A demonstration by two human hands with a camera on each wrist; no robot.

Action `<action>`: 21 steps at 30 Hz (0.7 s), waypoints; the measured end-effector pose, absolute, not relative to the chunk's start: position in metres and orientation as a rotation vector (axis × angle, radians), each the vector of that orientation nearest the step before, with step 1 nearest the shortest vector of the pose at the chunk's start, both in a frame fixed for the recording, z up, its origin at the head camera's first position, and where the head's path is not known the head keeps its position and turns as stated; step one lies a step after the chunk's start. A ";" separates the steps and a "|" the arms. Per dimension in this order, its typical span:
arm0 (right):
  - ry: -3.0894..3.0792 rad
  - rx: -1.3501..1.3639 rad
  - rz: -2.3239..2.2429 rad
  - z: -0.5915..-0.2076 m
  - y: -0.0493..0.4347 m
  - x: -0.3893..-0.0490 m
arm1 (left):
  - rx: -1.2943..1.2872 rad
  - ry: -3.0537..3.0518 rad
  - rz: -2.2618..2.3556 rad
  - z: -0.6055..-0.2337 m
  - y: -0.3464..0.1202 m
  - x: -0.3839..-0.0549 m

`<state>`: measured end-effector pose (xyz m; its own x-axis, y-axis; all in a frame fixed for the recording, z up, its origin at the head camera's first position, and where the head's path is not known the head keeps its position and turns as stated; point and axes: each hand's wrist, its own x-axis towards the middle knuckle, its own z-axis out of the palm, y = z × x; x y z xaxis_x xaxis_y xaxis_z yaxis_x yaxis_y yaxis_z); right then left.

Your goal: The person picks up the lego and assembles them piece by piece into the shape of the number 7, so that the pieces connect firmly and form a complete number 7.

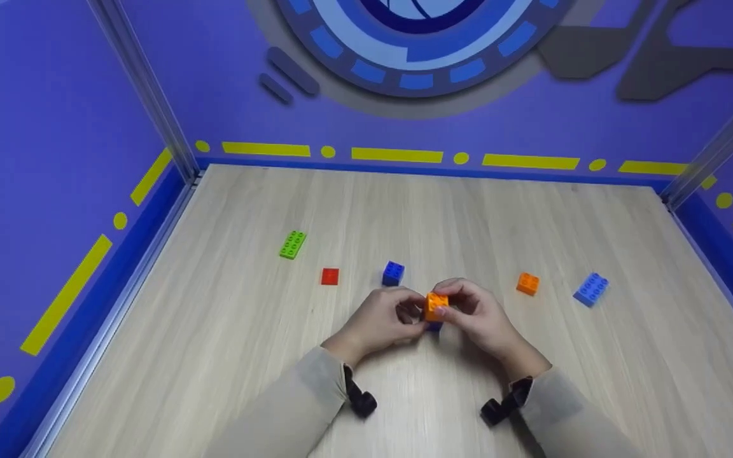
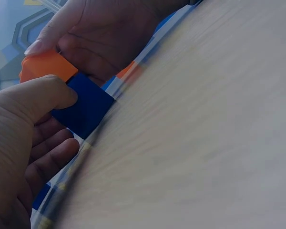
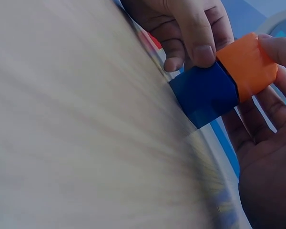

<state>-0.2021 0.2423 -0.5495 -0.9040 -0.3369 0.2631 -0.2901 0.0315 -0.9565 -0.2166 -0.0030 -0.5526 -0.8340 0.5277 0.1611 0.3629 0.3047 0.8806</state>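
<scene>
Near the middle of the table, both hands meet at a pair of building bricks, an orange brick on top of a dark blue brick. My left hand pinches the blue brick, its thumb flat against one face. The orange brick is held by my right hand between thumb and fingers. In the right wrist view the orange brick lines up against the blue brick, with a thin dark seam between them. The blue brick's lower edge is right at the tabletop.
Loose on the wooden table lie a green brick, a flat red piece, a second dark blue brick, a second orange brick and a lighter blue brick. Purple-blue panels enclose the back and sides.
</scene>
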 end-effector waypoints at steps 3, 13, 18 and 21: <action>2.225 -0.664 -2.043 -0.549 0.244 -0.202 | 0.818 2.406 1.552 -0.552 -0.003 -0.216; 2.206 -0.689 -2.020 -0.547 0.244 -0.202 | 0.808 2.405 1.559 -0.552 -0.004 -0.215; 2.212 -0.684 -1.992 -0.546 0.244 -0.202 | 0.811 2.410 1.555 -0.552 -0.004 -0.215; 2.223 -0.673 -1.974 -0.544 0.244 -0.202 | 0.813 2.417 1.551 -0.552 -0.004 -0.215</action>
